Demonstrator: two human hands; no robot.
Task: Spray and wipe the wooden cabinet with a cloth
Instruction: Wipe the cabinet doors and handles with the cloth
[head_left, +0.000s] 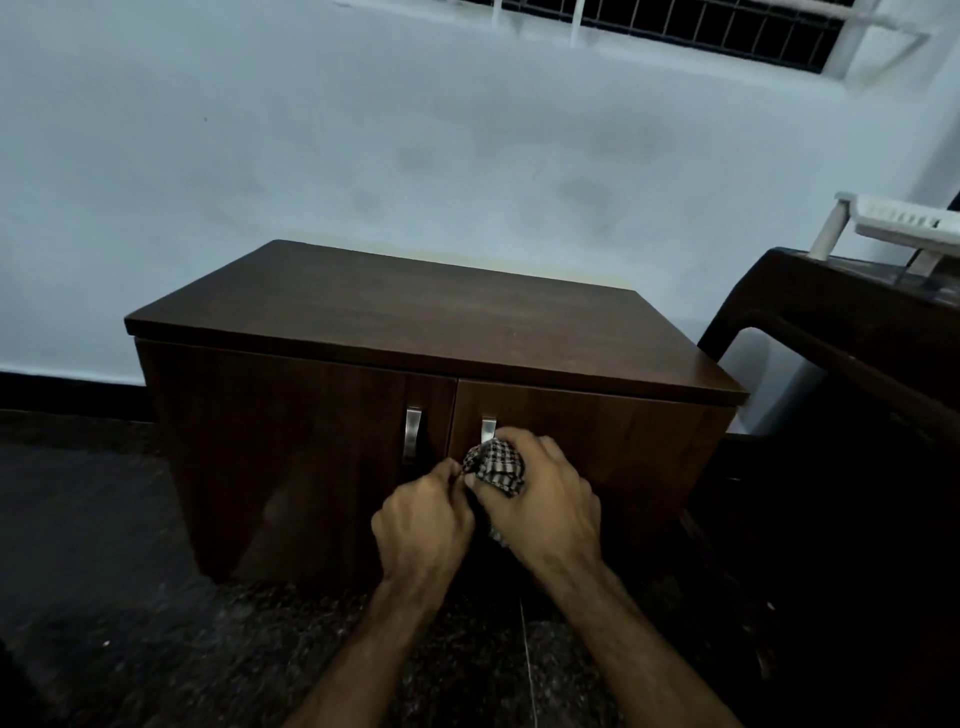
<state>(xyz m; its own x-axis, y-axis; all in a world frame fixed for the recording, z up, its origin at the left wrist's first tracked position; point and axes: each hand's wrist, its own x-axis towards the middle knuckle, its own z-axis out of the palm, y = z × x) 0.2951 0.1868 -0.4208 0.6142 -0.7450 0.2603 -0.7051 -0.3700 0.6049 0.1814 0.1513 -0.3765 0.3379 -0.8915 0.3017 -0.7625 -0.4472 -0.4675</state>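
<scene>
A low dark wooden cabinet (405, 322) with two doors and two metal handles stands against the pale wall. In front of its right door, my right hand (545, 499) is closed around a bunched black-and-white checked cloth (496, 465), which covers the lower part of the right handle (488, 430). My left hand (421, 525) sits just left of it and pinches an edge of the same cloth. The left handle (413, 434) is uncovered. No spray bottle is in view.
A dark brown chair or table (852, 332) stands to the right of the cabinet, with a white plastic rack (904, 228) on it. The floor (130, 597) is dark speckled stone. A barred window (701, 26) is high on the wall.
</scene>
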